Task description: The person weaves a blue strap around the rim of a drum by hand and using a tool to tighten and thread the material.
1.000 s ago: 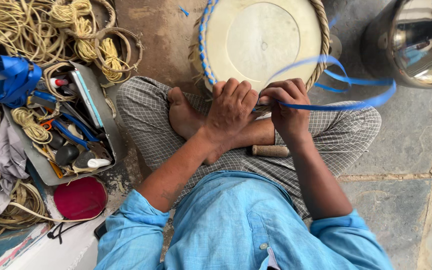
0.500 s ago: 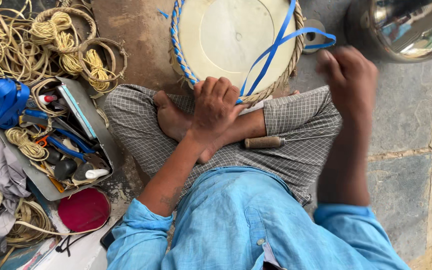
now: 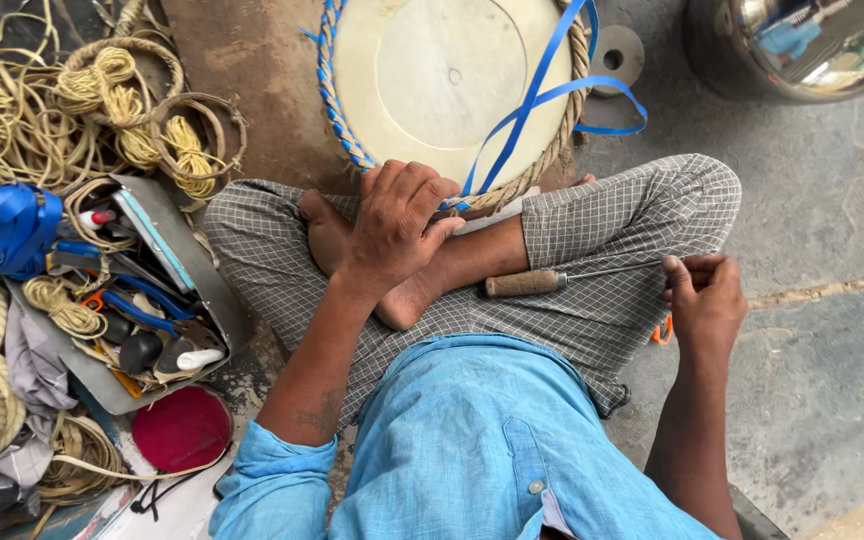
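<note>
Left hand (image 3: 397,225) curls down on the near rim of the round woven disc (image 3: 442,80), pinning the blue strap (image 3: 537,95); right hand (image 3: 704,300) sits out over the knee, fingers closed on the thin tip of the wooden-handled awl (image 3: 527,283)

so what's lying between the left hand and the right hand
In the head view, a wooden-handled awl lies on the checked trouser leg between the left hand and the right hand.
</note>
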